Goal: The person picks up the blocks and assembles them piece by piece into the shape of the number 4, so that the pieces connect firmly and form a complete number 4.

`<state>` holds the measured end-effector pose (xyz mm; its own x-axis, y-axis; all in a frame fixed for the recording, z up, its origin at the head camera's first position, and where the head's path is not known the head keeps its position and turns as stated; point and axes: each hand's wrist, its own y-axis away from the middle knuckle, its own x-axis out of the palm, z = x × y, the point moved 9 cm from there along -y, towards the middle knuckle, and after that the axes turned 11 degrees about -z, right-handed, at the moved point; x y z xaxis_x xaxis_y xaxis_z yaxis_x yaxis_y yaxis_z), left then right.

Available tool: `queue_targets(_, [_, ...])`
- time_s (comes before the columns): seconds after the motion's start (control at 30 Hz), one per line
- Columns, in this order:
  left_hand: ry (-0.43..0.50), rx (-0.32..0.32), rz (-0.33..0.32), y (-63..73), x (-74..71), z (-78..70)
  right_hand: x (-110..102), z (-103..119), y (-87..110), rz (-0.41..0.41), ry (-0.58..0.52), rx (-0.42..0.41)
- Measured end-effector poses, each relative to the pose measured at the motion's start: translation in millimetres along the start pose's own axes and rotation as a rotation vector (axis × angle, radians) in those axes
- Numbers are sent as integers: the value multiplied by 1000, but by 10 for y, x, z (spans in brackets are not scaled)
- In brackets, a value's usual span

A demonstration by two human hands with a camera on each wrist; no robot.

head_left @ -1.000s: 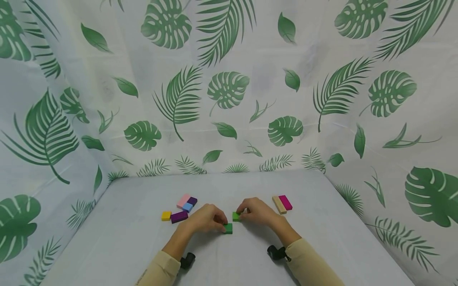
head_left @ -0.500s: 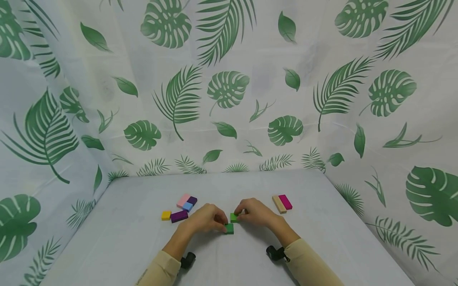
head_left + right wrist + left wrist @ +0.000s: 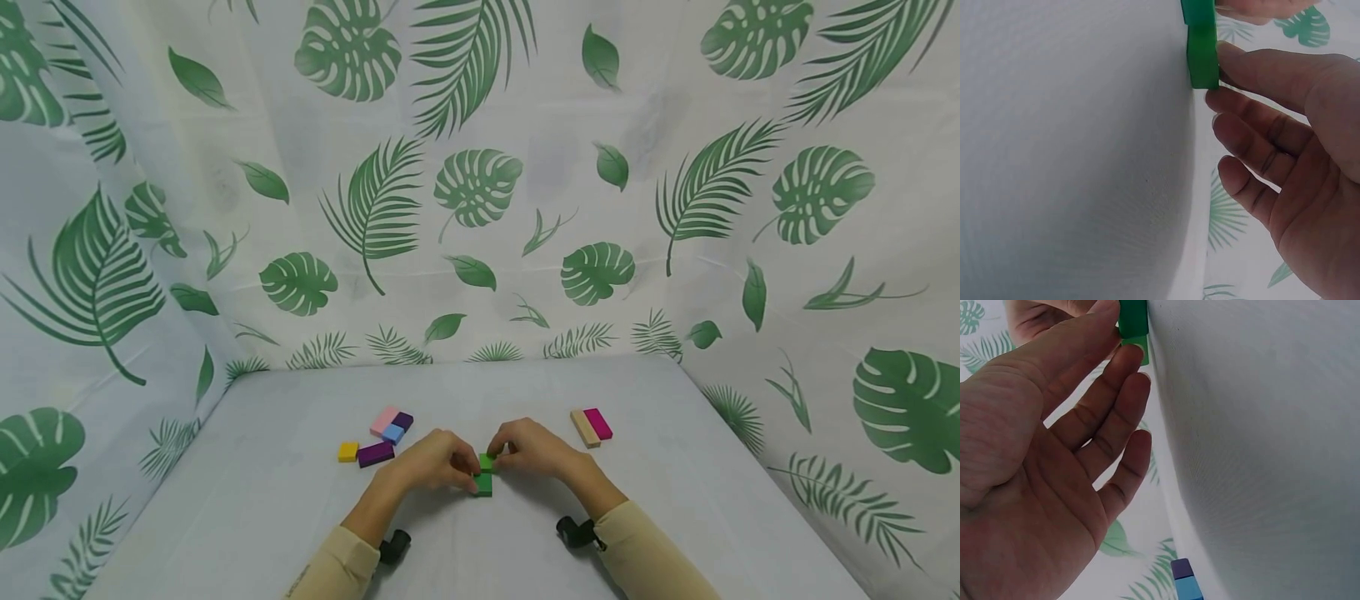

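Note:
Near the middle of the table my left hand (image 3: 442, 461) pinches a dark green block (image 3: 484, 485) between thumb and fingers. Just behind it, my right hand (image 3: 528, 448) has its thumb and fingertips on a bright green block (image 3: 486, 463). The two green blocks sit end to end in the head view. In the left wrist view the dark green block (image 3: 1133, 319) meets the bright green block (image 3: 1138, 349), and the left hand's other fingers are loosely bent. The right wrist view shows the right thumb against the side of the bright green block (image 3: 1202, 56).
Left of the hands lie a yellow block (image 3: 348, 452) and a purple block (image 3: 376, 454). Behind them pink (image 3: 385, 421), dark purple (image 3: 403, 421) and light blue (image 3: 393, 434) blocks form a cluster. At right, a beige block (image 3: 583, 428) lies beside a magenta block (image 3: 598, 423).
My right hand has slid the bright green block leftward and nearer, up to the dark green one. My left hand has shifted the dark green block slightly right and nearer.

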<state>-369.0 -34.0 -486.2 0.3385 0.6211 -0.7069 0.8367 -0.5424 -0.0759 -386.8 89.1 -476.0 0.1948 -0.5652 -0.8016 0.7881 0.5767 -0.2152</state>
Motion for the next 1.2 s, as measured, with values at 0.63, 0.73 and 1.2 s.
queue_targets(0.63, [-7, 34, 1, -4, 10, -8, 50, 53, -2, 25, -21, -40])
queue_targets(0.73, [-4, 34, 0, -7, 8, -6, 51, 55, -4, 25, -23, -41])
queue_targets(1.2, [-14, 34, -2, -1, 11, -3, 65, 96, 8, 46, -42, -45])
